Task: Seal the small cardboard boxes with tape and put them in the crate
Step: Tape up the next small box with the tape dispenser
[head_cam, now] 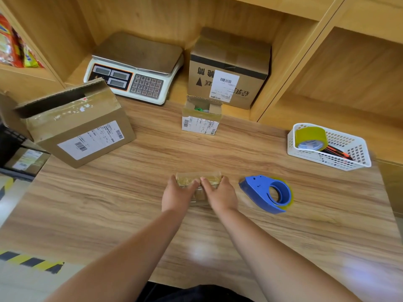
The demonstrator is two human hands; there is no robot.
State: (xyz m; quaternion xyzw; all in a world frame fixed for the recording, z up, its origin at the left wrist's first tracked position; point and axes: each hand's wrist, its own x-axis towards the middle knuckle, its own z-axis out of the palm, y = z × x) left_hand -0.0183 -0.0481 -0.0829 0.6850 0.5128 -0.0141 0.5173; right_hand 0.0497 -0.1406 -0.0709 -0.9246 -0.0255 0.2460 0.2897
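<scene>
A small taped cardboard box (pixel 197 179) lies on the wooden table (pixel 130 192) in the middle. My left hand (pixel 177 195) and my right hand (pixel 220 194) both rest on top of it, thumbs meeting at its centre and fingers wrapped over its ends. A blue tape dispenser (pixel 267 194) lies on the table just right of my right hand. Another small box (pixel 201 115) with open flaps and a shipping label stands farther back. A dark crate (pixel 13 140) holding a box sits below the table's left edge.
A larger open carton (pixel 74 125) lies tilted at the left. A weighing scale (pixel 135 68) and a sealed carton (pixel 229 66) stand at the back. At the right, a white basket (pixel 327 147) holds a tape roll (pixel 310 138). Wooden shelves surround the table.
</scene>
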